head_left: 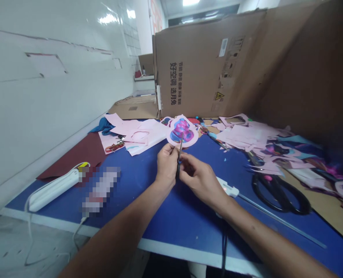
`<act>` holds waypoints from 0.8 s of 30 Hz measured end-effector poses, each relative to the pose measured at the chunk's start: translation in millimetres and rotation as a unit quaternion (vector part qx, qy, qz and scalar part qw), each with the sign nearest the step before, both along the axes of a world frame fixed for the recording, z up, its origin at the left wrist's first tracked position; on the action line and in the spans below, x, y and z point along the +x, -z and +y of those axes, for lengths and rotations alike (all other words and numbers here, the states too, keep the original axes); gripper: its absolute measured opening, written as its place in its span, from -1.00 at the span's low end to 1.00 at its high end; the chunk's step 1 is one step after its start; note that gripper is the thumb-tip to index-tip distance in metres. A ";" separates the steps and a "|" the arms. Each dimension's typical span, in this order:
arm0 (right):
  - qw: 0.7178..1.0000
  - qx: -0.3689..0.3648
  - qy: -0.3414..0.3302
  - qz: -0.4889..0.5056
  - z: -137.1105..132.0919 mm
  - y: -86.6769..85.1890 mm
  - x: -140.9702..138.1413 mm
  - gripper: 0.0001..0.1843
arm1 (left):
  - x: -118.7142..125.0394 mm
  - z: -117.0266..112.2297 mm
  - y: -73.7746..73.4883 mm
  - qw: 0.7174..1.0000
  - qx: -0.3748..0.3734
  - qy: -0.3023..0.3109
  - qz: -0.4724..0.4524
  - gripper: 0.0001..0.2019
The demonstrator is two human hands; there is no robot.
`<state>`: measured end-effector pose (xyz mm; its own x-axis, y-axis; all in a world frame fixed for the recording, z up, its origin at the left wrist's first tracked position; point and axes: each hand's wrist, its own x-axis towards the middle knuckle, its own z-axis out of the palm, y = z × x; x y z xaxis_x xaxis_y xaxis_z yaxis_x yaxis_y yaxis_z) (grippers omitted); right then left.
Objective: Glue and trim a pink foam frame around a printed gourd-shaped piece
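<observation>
A round pink paper cutout [182, 132] with a blue and magenta pattern is raised just above the blue tabletop [171, 227]. My left hand [167, 166] grips its lower edge. My right hand [198, 177] pinches a slim dark tool [178, 160], perhaps small scissors, whose tip reaches the cutout's lower edge. Both hands are close together, and the fingers partly hide the tool. Large black-handled scissors [281, 195] lie to the right of my right hand, apart from it.
Pink paper scraps [246, 135] lie in piles at the back and right. A white power strip [54, 189] and a pixelated object [100, 191] sit at the left. Tall cardboard sheets [194, 65] stand behind the table, and a white wall runs along the left.
</observation>
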<state>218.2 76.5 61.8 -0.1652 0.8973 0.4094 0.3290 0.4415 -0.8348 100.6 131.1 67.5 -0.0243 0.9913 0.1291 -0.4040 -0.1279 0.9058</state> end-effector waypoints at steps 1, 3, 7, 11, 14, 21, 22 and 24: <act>1.000 0.005 0.003 0.000 -0.5 1.1 -1.7 -0.60 | 0.5 -0.6 0.0 1.000 -0.008 0.003 -0.009 -0.77; 1.000 -0.004 -0.008 0.024 -1.0 2.1 -4.2 -0.61 | 0.8 -1.7 -1.1 1.000 -0.021 0.004 -0.022 -0.75; 0.981 -0.083 -0.028 0.171 2.7 -6.1 0.0 -0.65 | -0.8 -2.9 -6.5 0.999 -0.012 -0.003 -0.032 -0.74; 0.947 -0.121 0.050 0.294 14.1 -20.9 20.6 -0.44 | -3.3 -2.7 -10.9 1.000 0.015 -0.023 -0.013 -0.76; 0.932 -0.125 0.081 0.331 20.6 -27.6 35.0 -0.32 | -2.5 -3.2 -10.0 1.000 0.009 -0.020 -0.001 -0.78; 0.925 -0.083 0.116 0.352 22.5 -31.8 41.1 -0.34 | 7.6 -7.1 2.2 1.000 -0.001 0.027 0.012 -0.75; 0.925 -0.080 0.115 0.354 23.2 -32.0 41.9 -0.35 | 9.2 -7.8 3.8 0.999 -0.002 0.033 0.014 -0.74; 0.925 -0.077 0.116 0.353 25.2 -32.8 45.7 -0.35 | 12.0 -9.6 6.4 0.999 -0.005 0.048 0.020 -0.72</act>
<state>264.0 101.7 94.6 0.2982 0.9317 0.2072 -0.2504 0.2858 -0.9250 112.6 121.5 61.1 0.0760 0.9901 0.1177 -0.3772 -0.0808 0.9226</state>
